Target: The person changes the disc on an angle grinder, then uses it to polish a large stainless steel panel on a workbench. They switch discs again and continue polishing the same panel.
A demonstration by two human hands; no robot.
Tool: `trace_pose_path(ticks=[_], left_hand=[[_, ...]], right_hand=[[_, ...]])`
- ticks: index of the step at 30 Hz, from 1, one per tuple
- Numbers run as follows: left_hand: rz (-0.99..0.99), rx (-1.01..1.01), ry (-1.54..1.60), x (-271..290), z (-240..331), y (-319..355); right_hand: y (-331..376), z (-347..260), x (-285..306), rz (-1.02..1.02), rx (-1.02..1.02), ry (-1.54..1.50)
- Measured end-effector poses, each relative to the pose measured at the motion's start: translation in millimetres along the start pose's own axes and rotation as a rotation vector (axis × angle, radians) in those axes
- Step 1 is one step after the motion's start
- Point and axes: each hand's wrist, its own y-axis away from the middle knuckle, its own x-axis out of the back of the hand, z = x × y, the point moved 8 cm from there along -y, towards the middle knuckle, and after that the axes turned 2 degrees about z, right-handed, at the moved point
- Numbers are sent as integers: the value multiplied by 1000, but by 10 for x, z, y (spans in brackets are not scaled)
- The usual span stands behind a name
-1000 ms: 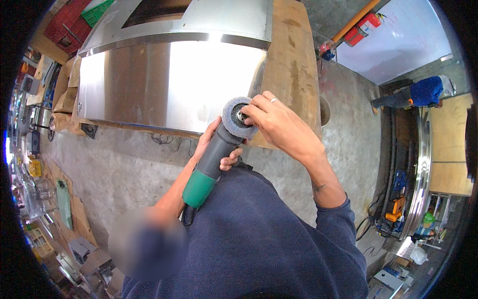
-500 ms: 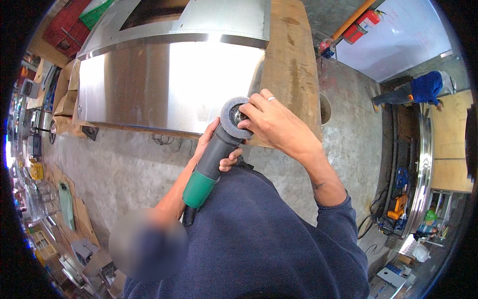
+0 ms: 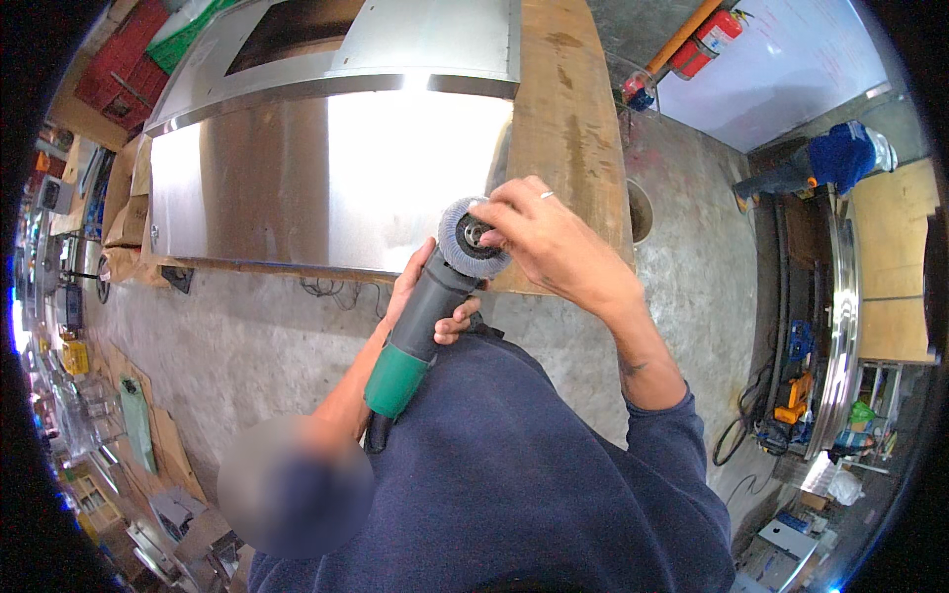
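An angle grinder [image 3: 433, 301] with a dark grey body and a green rear part lies aslant in front of my chest. My left hand [image 3: 455, 321] is wrapped round its body, partly hidden behind it. At its head sits a round grey flap disc [image 3: 457, 252], facing up. My right hand [image 3: 559, 242], with a ring on one finger, is bent over the disc's middle. Its thumb and fingertips close on the round lock nut [image 3: 474, 233] at the hub, covering the nut's right side.
Ahead, a shiny sheet-metal box [image 3: 267, 188] with a rectangular opening rests on a wooden table [image 3: 573, 148]. Cables lie on the concrete floor [image 3: 267, 326]. At the right, a person in blue [image 3: 840, 158] bends near a plywood board [image 3: 895, 267]. A red fire extinguisher [image 3: 707, 44] stands at the back right.
The fingers of my right hand have shifted round the hub, so more of the lock nut and dark centre shows. The left hand keeps its hold. The view has moved slightly.
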Motion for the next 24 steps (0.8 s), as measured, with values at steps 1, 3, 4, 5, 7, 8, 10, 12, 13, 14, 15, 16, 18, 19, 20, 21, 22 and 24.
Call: trace_pose_path(ticks=[1,3,4,5,7,8,10,12,13,14,15,16,18,19,20,21,22,24], left_hand=[[12,-4,5,12,-1,4],[-24,4,8,-28,-6,-8],[-42,10,9,-51,-12,-15],[-49,10,11,-59,-17,-18],[-65,12,13,-79,-22,-32],[-66,15,33,-100,-29,-41],[-61,15,80,-106,-44,-50],[-59,13,79,-86,-42,-57],[-60,13,78,-81,-43,-60],[-64,16,76,-81,-51,-61],[-70,18,74,-81,-53,-65],[-76,20,71,-80,-55,-70],[-57,26,62,-36,-57,-76],[-48,28,59,-17,-58,-75],[-45,32,65,-11,-56,-73],[-42,42,68,-24,-62,-79],[-39,53,72,-33,-69,-84],[-40,60,54,-19,-69,-88]], right_hand=[[-2,19,55,30,-16,-51],[44,44,77,32,-7,-20],[62,49,80,34,-3,-4],[78,76,28,20,-14,-43],[103,131,-81,-5,-34,-117],[111,142,-83,-7,-53,-110],[119,167,-123,-17,-88,-104],[120,173,-139,-11,-97,-109],[123,171,-136,-8,-102,-110],[137,161,-123,-4,-96,-83],[148,157,-103,0,-89,-56],[148,151,-83,5,-82,-29],[92,84,43,36,-60,-21],[67,62,84,50,-50,-18],[46,59,63,20,-8,-7],[36,67,65,-7,28,7],[41,57,56,-34,65,21],[26,52,-1,-49,53,95]])
